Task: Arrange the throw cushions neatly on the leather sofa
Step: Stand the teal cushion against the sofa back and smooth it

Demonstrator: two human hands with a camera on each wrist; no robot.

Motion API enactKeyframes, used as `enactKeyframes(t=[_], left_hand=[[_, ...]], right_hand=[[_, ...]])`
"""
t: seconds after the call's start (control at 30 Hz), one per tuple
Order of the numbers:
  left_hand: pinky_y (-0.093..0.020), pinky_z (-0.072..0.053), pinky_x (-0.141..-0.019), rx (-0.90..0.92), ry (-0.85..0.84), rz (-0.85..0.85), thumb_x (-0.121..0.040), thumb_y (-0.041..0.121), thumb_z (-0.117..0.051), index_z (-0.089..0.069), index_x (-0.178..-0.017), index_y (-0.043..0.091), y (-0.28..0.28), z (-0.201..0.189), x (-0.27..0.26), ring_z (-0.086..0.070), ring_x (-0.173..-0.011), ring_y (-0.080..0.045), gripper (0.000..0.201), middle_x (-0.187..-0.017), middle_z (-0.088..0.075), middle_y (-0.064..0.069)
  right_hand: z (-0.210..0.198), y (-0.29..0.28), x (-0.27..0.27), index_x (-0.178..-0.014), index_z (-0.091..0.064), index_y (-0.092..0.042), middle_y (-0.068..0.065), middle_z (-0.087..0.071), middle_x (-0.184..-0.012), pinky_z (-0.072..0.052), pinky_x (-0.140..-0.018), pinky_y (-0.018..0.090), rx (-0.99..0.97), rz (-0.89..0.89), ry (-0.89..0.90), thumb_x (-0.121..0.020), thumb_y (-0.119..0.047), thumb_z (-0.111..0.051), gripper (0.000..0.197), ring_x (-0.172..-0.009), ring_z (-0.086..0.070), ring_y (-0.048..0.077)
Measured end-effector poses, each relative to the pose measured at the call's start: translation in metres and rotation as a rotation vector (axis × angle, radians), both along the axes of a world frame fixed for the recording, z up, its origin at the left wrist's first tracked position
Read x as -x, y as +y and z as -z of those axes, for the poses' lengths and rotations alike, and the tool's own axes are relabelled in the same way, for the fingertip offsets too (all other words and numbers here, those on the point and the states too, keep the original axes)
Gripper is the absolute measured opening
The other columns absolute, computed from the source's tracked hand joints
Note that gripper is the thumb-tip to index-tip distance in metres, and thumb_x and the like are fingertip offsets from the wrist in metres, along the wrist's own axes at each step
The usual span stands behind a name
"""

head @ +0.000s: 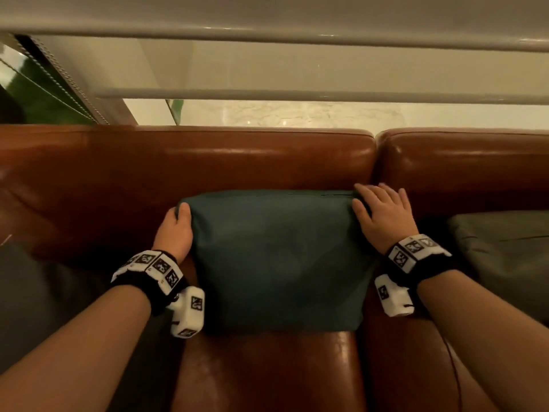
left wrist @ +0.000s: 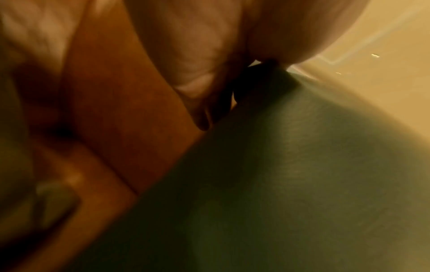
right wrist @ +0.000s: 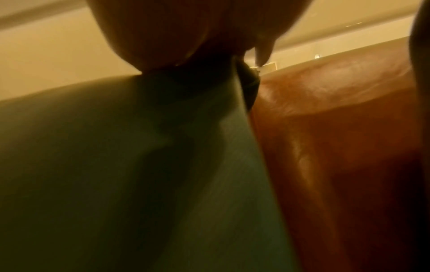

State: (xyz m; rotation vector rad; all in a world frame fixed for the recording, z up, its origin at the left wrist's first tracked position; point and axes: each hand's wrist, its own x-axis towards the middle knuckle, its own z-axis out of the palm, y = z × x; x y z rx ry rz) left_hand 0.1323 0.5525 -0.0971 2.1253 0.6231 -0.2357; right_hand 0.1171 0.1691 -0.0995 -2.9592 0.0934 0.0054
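A dark teal cushion (head: 276, 257) stands upright on the brown leather sofa (head: 208, 162), leaning on the backrest near the gap between two back sections. My left hand (head: 178, 218) grips its top left corner, thumb on the front and fingers hidden behind. My right hand (head: 377, 203) holds the top right corner, thumb on the front face and fingers laid over the top edge. In the left wrist view the left hand (left wrist: 197, 64) meets the cushion (left wrist: 302, 174) at its corner. In the right wrist view the right hand (right wrist: 186, 36) pinches the cushion (right wrist: 116, 165) beside the leather (right wrist: 337, 147).
A grey cushion (head: 505, 251) lies on the seat to the right, and another grey cushion (head: 35, 298) at the left. The bare seat (head: 267, 373) shows in front of the teal cushion. Behind the sofa are a glass panel and white rails (head: 267, 93).
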Motion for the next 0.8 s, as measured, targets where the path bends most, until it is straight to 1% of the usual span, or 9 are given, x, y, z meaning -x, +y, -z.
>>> enactKeyframes(t=[0.1,0.23,0.3,0.4,0.53,0.6,0.67,0.73,0.8], left_hand=[[-0.047,-0.034,-0.111,0.149,-0.052,-0.061,-0.102,0.048,-0.034,-0.044,-0.142,0.018,0.001,0.001,-0.004,-0.046,-0.131,-0.032,0.051,-0.142,-0.050,-0.009],[-0.047,-0.041,-0.103,0.211,-0.122,-0.133,-0.101,0.046,-0.040,-0.052,-0.127,0.017,0.005,0.000,-0.007,-0.054,-0.116,-0.029,0.041,-0.120,-0.057,-0.003],[-0.046,-0.040,-0.104,0.219,-0.103,-0.182,-0.099,0.052,-0.041,-0.050,-0.132,0.018,0.008,0.006,-0.005,-0.052,-0.121,-0.031,0.049,-0.127,-0.056,-0.007],[-0.051,-0.043,-0.103,0.404,0.010,-0.374,-0.079,0.080,-0.044,-0.046,-0.140,0.023,0.009,0.020,0.011,-0.055,-0.120,-0.033,0.083,-0.135,-0.056,-0.006],[-0.046,-0.044,-0.104,0.551,0.071,-0.498,-0.088,0.073,-0.037,-0.049,-0.140,0.011,-0.002,0.039,0.034,-0.057,-0.119,-0.032,0.082,-0.132,-0.059,-0.007],[-0.050,-0.037,-0.110,0.440,0.009,-0.430,-0.087,0.073,-0.035,-0.046,-0.143,0.023,-0.002,0.044,0.027,-0.049,-0.129,-0.032,0.076,-0.142,-0.051,-0.004],[-0.050,-0.032,-0.114,0.351,-0.102,-0.348,-0.092,0.064,-0.034,-0.040,-0.145,0.033,-0.001,0.048,0.016,-0.041,-0.137,-0.030,0.062,-0.150,-0.043,-0.003],[-0.042,-0.033,-0.114,0.246,-0.171,-0.377,-0.101,0.049,-0.034,-0.043,-0.145,0.018,0.000,0.050,0.011,-0.042,-0.136,-0.028,0.054,-0.148,-0.046,-0.008],[-0.033,-0.039,-0.102,0.244,-0.249,-0.409,-0.104,0.035,-0.038,-0.063,-0.117,0.014,0.001,0.048,0.009,-0.053,-0.117,-0.025,0.035,-0.119,-0.064,-0.007]], right_hand=[[-0.003,-0.014,-0.010,-0.123,-0.062,-0.026,0.002,-0.064,-0.120,-0.036,-0.100,0.046,-0.070,-0.040,-0.008,-0.096,-0.058,-0.038,0.048,-0.117,-0.047,0.029],[-0.010,-0.004,-0.014,-0.112,-0.066,-0.022,0.001,-0.063,-0.108,-0.038,-0.091,0.044,-0.118,0.000,-0.123,-0.096,-0.044,-0.053,0.030,-0.110,-0.049,0.029],[-0.010,-0.006,-0.012,-0.112,-0.063,-0.022,0.002,-0.059,-0.114,-0.037,-0.095,0.040,-0.251,0.096,-0.191,-0.094,-0.042,-0.058,0.027,-0.114,-0.047,0.028],[-0.002,-0.015,0.007,-0.133,-0.051,-0.025,0.001,-0.052,-0.136,-0.038,-0.104,0.036,-0.737,0.499,-0.184,-0.090,-0.049,-0.061,0.050,-0.123,-0.047,0.021],[0.022,-0.010,0.023,-0.128,-0.058,-0.032,-0.003,-0.066,-0.120,-0.048,-0.092,0.037,-1.471,0.875,0.049,-0.084,-0.071,-0.053,0.059,-0.104,-0.063,0.019],[0.027,-0.005,0.016,-0.137,-0.053,-0.032,-0.002,-0.060,-0.135,-0.043,-0.105,0.041,-1.409,0.821,0.073,-0.082,-0.077,-0.048,0.072,-0.118,-0.058,0.021],[0.029,0.000,0.009,-0.141,-0.049,-0.025,-0.001,-0.057,-0.137,-0.044,-0.105,0.039,-1.279,0.766,-0.007,-0.095,-0.061,-0.043,0.059,-0.122,-0.055,0.021],[0.027,0.004,0.008,-0.130,-0.057,-0.017,-0.002,-0.063,-0.115,-0.052,-0.082,0.021,-1.277,0.746,-0.125,-0.102,-0.044,-0.044,0.041,-0.105,-0.060,0.016],[0.030,0.000,0.009,-0.123,-0.060,-0.012,0.000,-0.062,-0.106,-0.045,-0.061,0.004,-1.192,0.746,-0.204,-0.102,-0.037,-0.047,0.034,-0.095,-0.058,0.014]])
